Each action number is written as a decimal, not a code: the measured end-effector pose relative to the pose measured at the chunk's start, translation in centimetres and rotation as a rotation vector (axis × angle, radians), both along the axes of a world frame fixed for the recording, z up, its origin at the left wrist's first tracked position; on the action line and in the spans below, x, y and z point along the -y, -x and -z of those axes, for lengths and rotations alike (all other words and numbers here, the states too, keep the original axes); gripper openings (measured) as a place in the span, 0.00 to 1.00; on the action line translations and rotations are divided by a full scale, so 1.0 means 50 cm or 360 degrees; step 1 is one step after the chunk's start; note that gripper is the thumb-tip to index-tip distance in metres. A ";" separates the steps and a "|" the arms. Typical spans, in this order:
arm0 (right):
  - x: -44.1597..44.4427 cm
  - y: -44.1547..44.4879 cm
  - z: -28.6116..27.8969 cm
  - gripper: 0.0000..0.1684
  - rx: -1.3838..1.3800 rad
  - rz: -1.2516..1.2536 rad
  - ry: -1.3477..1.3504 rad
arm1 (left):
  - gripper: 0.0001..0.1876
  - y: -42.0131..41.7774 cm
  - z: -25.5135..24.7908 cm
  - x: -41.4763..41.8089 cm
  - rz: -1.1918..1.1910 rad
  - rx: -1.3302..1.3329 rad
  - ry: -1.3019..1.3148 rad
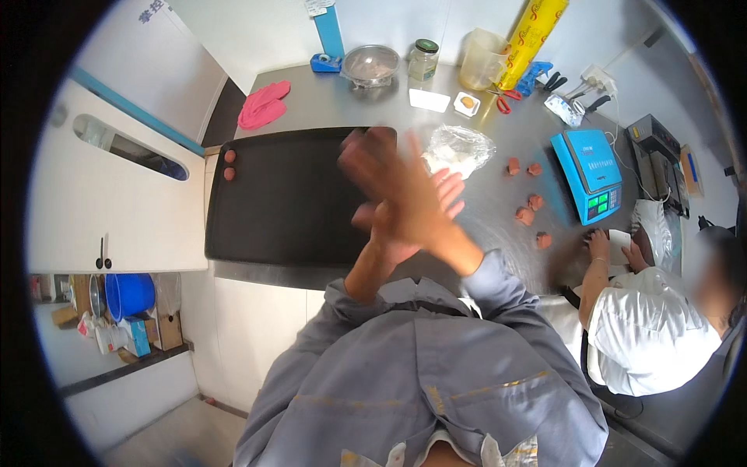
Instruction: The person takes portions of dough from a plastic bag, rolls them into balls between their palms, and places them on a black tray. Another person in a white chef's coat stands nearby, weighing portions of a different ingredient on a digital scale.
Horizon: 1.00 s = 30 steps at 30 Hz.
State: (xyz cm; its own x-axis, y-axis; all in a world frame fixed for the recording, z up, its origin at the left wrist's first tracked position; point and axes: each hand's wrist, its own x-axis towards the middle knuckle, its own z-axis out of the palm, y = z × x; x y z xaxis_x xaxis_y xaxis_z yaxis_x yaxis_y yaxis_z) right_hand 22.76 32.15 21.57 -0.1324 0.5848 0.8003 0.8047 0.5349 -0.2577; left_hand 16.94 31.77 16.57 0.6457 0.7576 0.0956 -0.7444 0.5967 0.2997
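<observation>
My right hand (402,192), blurred by motion, lies across my left hand (435,201), palm against palm, near the right end of a black baking tray (280,204). Whether anything sits between the palms is hidden. Two reddish-brown balls, one ball (230,156) above another ball (229,174), rest at the tray's left edge. Several rough reddish-brown lumps, one a dough-like lump (524,216), lie on the steel table right of my hands. Beyond my fingers is a clear plastic bag (464,146) with pale pieces in it.
A blue digital scale (589,169) stands at the right, near a co-worker in a white top (648,333). Along the back are a pink cloth (264,105), a metal bowl (370,63), a glass jar (423,61), a plastic jug (481,58), red-handled scissors (503,105) and a yellow film roll (531,41).
</observation>
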 end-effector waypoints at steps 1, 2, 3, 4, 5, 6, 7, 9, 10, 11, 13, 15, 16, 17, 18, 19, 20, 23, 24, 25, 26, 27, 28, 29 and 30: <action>-0.006 -0.032 -0.019 0.33 0.0035 -0.0160 0.0238 | 0.30 0.009 -0.025 0.004 0.0063 0.0249 0.0052; -0.013 -0.064 -0.036 0.33 0.0057 -0.0299 0.0481 | 0.30 0.034 -0.041 0.000 -0.0064 -0.0291 -0.0310; -0.024 -0.022 -0.011 0.33 -0.0097 0.0158 0.0450 | 0.29 0.030 -0.051 -0.012 -0.0158 -0.0254 -0.0348; -0.039 0.063 0.043 0.33 -0.0252 0.0607 0.0413 | 0.29 0.024 -0.059 -0.027 -0.0259 -0.0215 -0.0384; -0.031 0.119 0.071 0.33 -0.0408 0.1028 0.0382 | 0.29 0.028 -0.066 -0.031 -0.0386 -0.0182 -0.0409; 0.024 0.110 0.028 0.32 -0.0534 0.0615 0.0735 | 0.29 0.040 -0.054 -0.016 -0.0557 -0.0491 -0.0527; 0.029 0.065 -0.007 0.32 -0.0385 0.0242 0.0683 | 0.29 0.034 -0.049 -0.003 -0.0663 -0.0791 -0.0644; 0.010 -0.033 -0.047 0.31 -0.0141 -0.0467 0.0535 | 0.29 0.052 -0.058 0.010 -0.0460 -0.0578 -0.0472; 0.013 -0.044 -0.051 0.32 -0.0142 -0.0418 0.0497 | 0.29 0.050 -0.064 0.004 -0.0473 -0.0625 -0.0563; 0.016 -0.056 -0.054 0.32 -0.0148 -0.0356 0.0456 | 0.29 0.045 -0.070 -0.001 -0.0487 -0.0672 -0.0654; 0.062 -0.008 -0.048 0.33 -0.0369 -0.0501 0.0281 | 0.29 0.024 -0.051 0.007 -0.0624 -0.0641 -0.0700; 0.052 -0.020 -0.052 0.34 -0.0479 -0.0497 0.0237 | 0.31 -0.013 -0.028 0.007 -0.0817 -0.0437 -0.0673; -0.005 -0.073 -0.064 0.34 -0.0472 -0.0396 0.0250 | 0.31 -0.015 -0.089 0.015 -0.0630 -0.0523 -0.0635; -0.025 -0.099 -0.059 0.34 -0.0490 -0.0341 0.0296 | 0.32 -0.007 -0.115 0.032 -0.0479 -0.0645 -0.0565; -0.015 -0.099 -0.053 0.33 -0.0589 -0.0473 0.0286 | 0.33 -0.009 -0.102 0.037 -0.0436 -0.0552 -0.0507; 0.016 -0.088 -0.004 0.35 -0.0659 -0.0506 0.0528 | 0.33 -0.001 -0.102 0.011 -0.0316 -0.0567 -0.0557; 0.057 -0.036 -0.023 0.37 -0.0674 -0.0606 0.0556 | 0.33 0.011 -0.104 -0.020 -0.0471 -0.0522 -0.0514; 0.045 -0.028 -0.038 0.32 -0.0280 -0.0362 0.0493 | 0.33 0.009 -0.090 -0.018 -0.0638 -0.0725 -0.0698; 0.012 -0.061 -0.051 0.33 -0.0300 -0.0370 0.0405 | 0.33 -0.009 -0.117 0.020 -0.0527 -0.0668 -0.0447; -0.019 -0.096 -0.077 0.35 -0.0312 -0.0373 0.0254 | 0.33 -0.026 -0.145 0.032 -0.0424 -0.0600 -0.0257; -0.016 -0.106 -0.068 0.33 -0.0515 -0.0453 0.0341 | 0.32 -0.028 -0.120 0.024 -0.0528 -0.0499 -0.0524; 0.000 -0.124 -0.018 0.32 -0.0580 -0.0499 0.0403 | 0.32 -0.024 -0.136 0.018 -0.0525 -0.0557 -0.0594; 0.030 -0.076 0.017 0.32 -0.1077 -0.0614 0.0505 | 0.32 -0.006 -0.162 0.011 -0.0539 -0.0620 -0.0677; 0.062 -0.048 0.002 0.32 -0.1056 -0.0645 0.0366 | 0.32 0.004 -0.165 0.002 -0.0554 -0.0661 -0.0733; 0.095 -0.011 -0.019 0.32 -0.1051 -0.0720 0.0225 | 0.33 0.007 -0.123 -0.015 -0.0489 -0.0708 -0.0822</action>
State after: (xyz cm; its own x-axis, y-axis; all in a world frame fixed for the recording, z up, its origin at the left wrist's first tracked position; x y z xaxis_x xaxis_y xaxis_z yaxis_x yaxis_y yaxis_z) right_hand 23.33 27.41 22.53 0.0933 0.6893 0.7184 0.1769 0.6986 -0.6933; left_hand 16.59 32.50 22.72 0.4732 0.8394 0.2673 -0.5980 0.0833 0.7971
